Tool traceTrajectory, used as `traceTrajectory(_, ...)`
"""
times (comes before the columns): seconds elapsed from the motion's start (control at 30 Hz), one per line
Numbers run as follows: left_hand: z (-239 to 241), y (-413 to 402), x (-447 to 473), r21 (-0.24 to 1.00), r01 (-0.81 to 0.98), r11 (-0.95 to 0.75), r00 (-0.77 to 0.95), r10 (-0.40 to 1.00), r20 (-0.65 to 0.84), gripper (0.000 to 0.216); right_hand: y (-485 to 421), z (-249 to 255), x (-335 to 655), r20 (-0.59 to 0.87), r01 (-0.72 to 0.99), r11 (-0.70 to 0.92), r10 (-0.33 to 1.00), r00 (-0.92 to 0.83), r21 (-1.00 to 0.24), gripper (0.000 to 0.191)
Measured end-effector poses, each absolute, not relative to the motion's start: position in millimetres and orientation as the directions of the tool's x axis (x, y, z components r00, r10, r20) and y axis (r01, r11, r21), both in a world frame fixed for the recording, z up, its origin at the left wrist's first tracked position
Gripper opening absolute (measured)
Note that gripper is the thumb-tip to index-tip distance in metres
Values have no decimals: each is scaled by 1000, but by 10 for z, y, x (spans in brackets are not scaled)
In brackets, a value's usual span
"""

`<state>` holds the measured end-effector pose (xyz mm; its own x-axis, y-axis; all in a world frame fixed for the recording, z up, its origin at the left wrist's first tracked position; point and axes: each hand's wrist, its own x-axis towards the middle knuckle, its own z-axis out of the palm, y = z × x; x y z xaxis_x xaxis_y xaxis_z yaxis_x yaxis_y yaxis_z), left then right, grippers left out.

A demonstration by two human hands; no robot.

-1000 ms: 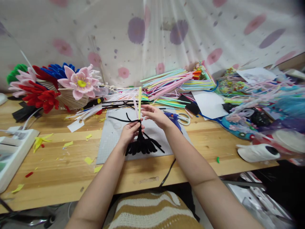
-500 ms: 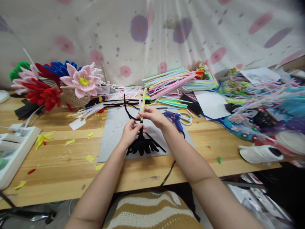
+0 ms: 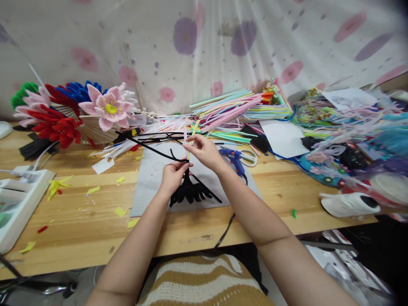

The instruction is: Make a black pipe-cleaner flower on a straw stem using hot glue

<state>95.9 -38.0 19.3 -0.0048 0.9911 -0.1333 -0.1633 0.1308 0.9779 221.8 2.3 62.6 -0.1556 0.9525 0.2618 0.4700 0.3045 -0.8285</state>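
Observation:
My left hand (image 3: 172,175) is closed round the neck of a black pipe-cleaner bundle (image 3: 190,192) whose looped ends hang down over a grey cutting mat (image 3: 148,187). My right hand (image 3: 205,151) pinches a pale yellow-green stem (image 3: 192,132) that rises from the bundle, together with a loose black pipe cleaner (image 3: 145,148) that stretches away to the left. Both hands meet above the middle of the mat.
On the wooden table (image 3: 79,221) lie pink, red and blue pipe-cleaner flowers (image 3: 106,107) at the back left, a heap of coloured pipe cleaners (image 3: 236,108) behind, a blue glue gun (image 3: 235,158), scissors (image 3: 247,156), a white power strip (image 3: 19,195) and a white roll (image 3: 349,204) at the right.
The loose black pipe cleaner has swung from a curl above my left hand out to the left. My right hand has shifted slightly up along the yellow-green stem.

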Motion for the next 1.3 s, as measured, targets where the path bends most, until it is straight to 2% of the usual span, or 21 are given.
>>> traceTrajectory(0.1,188,-366,966,993,-65,98,-56,993,-102,19,-56,756,2118,144,577,436,865,-481,-691,27)
traceTrajectory(0.17,176,-356,960,996,-40,81,-76,994,-84,17,-73,808,2060,103,594,514,803,-587,-620,17)
traceTrajectory(0.23,159,-342,937,993,-80,88,-68,993,-94,19,-66,817,2030,147,568,553,783,-604,-610,13)
traceTrajectory(0.33,142,-316,884,973,-191,125,-56,989,-138,27,-45,768,2051,272,477,516,828,-490,-712,16)
traceTrajectory(0.43,151,-294,842,937,-307,168,-46,980,-191,33,-41,673,2124,265,292,362,909,-323,-885,21)
traceTrajectory(0.5,168,-288,836,902,-384,196,-24,975,-222,31,-40,590,2177,179,116,207,961,-212,-971,23)
traceTrajectory(0.57,187,-288,843,856,-469,217,19,972,-236,27,-33,497,2219,61,-71,52,991,-122,-996,22)
traceTrajectory(0.67,218,-295,863,778,-573,259,104,964,-245,21,-19,378,2244,-126,-277,-141,989,-71,-950,18)
traceTrajectory(0.83,268,-346,892,630,-662,407,274,913,-303,10,-22,317,2162,-378,-419,-410,912,-160,-810,14)
traceTrajectory(0.97,284,-413,949,491,-727,480,407,877,-256,15,-29,320,2027,-525,-370,-653,754,-394,-661,16)
traceTrajectory(1.07,289,-421,990,515,-731,449,400,892,-210,20,-23,292,1980,-589,-248,-749,644,-488,-614,21)
traceTrajectory(1.13,289,-395,997,612,-666,427,381,900,-214,23,-10,260,2011,-585,-184,-724,658,-474,-664,21)
traceTrajectory(1.2,281,-357,984,719,-586,373,320,922,-217,26,8,249,2090,-497,-165,-588,777,-386,-792,18)
traceTrajectory(1.23,273,-339,973,764,-553,332,274,939,-209,29,16,263,2140,-407,-166,-467,863,-298,-869,16)
traceTrajectory(1.3,252,-316,953,833,-491,254,179,966,-189,34,20,349,2235,-128,-109,-140,986,-110,-984,14)
